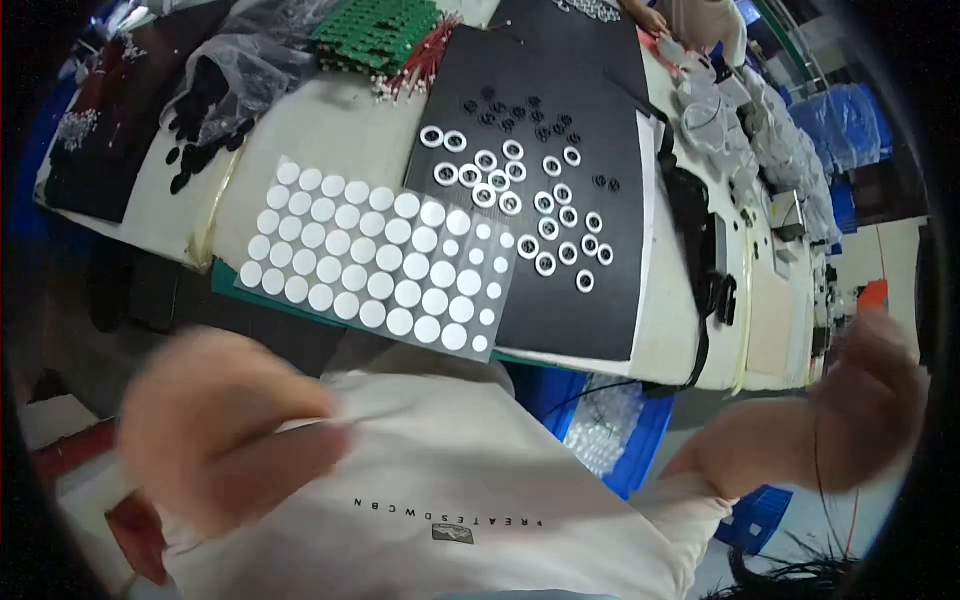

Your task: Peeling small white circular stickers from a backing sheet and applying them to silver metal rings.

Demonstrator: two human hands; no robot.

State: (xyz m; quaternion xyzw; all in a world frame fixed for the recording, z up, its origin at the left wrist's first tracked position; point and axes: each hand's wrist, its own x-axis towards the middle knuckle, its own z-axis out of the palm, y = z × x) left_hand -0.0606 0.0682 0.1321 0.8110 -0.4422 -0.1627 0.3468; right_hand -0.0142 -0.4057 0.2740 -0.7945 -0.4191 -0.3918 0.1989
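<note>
My left hand (235, 425), blurred by motion, is raised in front of my shirt at the lower left. Its thumb and forefinger point toward each other, but smearing hides whether anything lies between them. Far to the right, my right hand (868, 405) is up beside the table's end, its curled fingers also smeared. Neither hand touches the table. Nearest to my left hand is a backing sheet (470, 345) with rows of white round stickers (354, 278). Beyond it, several white rings with black centres (545, 264) lie scattered on a black mat (585, 330).
Small black round parts (500, 120) lie farther up the mat. Green circuit boards (370, 35) with red wires (425, 60) and a clear plastic bag (240, 85) are at the back left. Black straps (690, 220) run along the right. A blue crate (640, 450) stands below. Another person's hand (648, 18) shows at the top right.
</note>
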